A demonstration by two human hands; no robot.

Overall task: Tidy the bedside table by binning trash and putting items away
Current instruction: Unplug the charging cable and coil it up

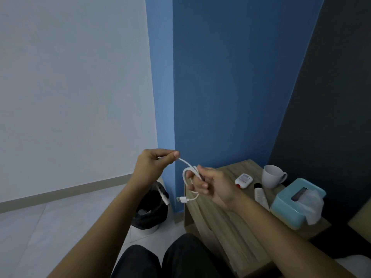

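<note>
Cable [188, 173] looped in right hand [212, 187]; left hand [154, 163] pinching it.

Dim, cool, even light; we see no lamp or window and cannot place the source. Shadows are soft: a faint one under the mug [271, 176], deeper shade around the bin [151, 209] and along the dark panel at right. No glare. Wide-angle bending shows at the edges, where the skirting board [64, 190] slants and wall lines lean. The picture is slightly soft and smeared overall; the label on the small white bottle [243, 180] is unreadable. The white wall greys toward the corners.
</note>
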